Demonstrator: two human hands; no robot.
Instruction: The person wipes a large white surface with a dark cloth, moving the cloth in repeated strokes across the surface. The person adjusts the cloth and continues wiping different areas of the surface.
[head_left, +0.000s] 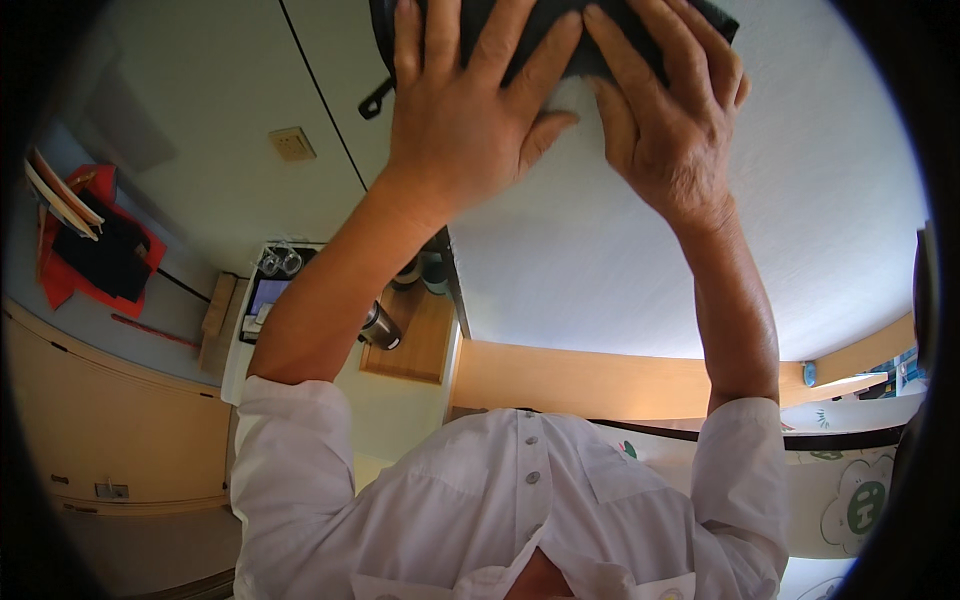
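Note:
Both my hands are raised to a black object at the top edge of the view, which is cut off there, so its kind cannot be told. My left hand (457, 142) lies against it, back toward me, with the fingers spread and the thumb apart. Beside it, my right hand (671, 142) rests its fingers on the same black object (559, 64), the two index fingertips nearly meeting. A short dark loop (372, 103) sticks out at the object's left side. No firm grip shows in either hand.
A wall socket (292, 144) is at left. Below it, glass cups (279, 259) and a metal flask (381, 328) stand near a wooden board (427, 341). Red and black items (105, 240) hang far left, above a wooden door (120, 420). Printed fabric (847, 495) lies right.

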